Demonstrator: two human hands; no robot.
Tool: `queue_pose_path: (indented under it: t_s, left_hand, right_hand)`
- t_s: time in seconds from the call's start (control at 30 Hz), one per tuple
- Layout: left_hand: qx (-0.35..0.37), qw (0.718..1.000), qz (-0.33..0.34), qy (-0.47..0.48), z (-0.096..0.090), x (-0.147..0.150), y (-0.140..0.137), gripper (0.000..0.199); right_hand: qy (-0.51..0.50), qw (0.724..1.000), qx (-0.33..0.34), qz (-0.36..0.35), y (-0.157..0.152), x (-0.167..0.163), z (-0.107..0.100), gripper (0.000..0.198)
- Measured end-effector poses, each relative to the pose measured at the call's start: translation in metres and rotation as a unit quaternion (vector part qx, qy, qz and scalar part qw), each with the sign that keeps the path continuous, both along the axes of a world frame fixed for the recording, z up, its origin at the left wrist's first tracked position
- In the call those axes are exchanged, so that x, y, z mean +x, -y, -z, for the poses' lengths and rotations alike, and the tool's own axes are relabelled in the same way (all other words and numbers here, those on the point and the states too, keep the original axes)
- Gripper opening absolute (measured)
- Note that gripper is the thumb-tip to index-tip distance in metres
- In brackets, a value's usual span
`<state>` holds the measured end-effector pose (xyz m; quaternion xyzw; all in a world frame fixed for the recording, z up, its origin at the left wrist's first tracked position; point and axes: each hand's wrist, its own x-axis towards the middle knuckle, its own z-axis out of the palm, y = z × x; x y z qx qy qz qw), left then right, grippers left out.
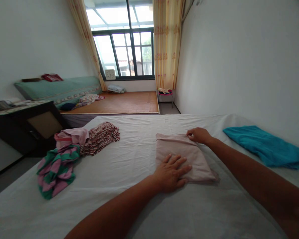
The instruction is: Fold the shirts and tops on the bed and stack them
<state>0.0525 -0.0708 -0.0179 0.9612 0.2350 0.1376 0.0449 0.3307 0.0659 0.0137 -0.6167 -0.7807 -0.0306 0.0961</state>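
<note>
A pale pink garment [198,162], folded into a flat, roughly square bundle, lies on the white bed sheet [114,172]. My left hand [172,173] rests flat on its near left part with the fingers spread. At the far right corner of the bundle, my right hand [199,135] pinches the cloth edge between thumb and fingers. What kind of garment it is cannot be made out. To the right lies a folded teal cloth [266,144], apart from both hands.
On the left of the bed lie a green-and-pink striped garment [57,169], a light pink one [73,137] and a red-and-white striped one [101,137]. A dark cabinet [27,129] stands at the left. Beyond are a second bed with a brown mat [129,101] and a small stool [165,94].
</note>
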Motion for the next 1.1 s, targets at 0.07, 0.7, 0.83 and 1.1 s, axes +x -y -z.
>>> queue_pose_path:
  t_s: [0.07,0.7,0.83,1.1]
  left_hand:
    - [-0.002,1.000,0.000,-0.001,-0.001,0.000,0.001,0.054]
    - [-0.001,1.000,-0.001,-0.014,0.001,-0.001,0.004,0.056]
    - [0.002,1.000,-0.004,-0.014,0.003,-0.001,0.004,0.056]
    - [0.022,0.999,-0.010,-0.028,0.004,-0.002,0.005,0.055]
  right_hand:
    - [0.022,0.999,0.028,0.032,-0.001,-0.003,-0.003,0.021]
    - [0.129,0.970,-0.038,-0.203,-0.021,-0.169,-0.037,0.025]
    - [0.169,0.966,-0.053,-0.190,-0.022,-0.174,-0.038,0.018]
    - [0.202,0.968,-0.025,-0.144,-0.030,-0.184,-0.047,0.026]
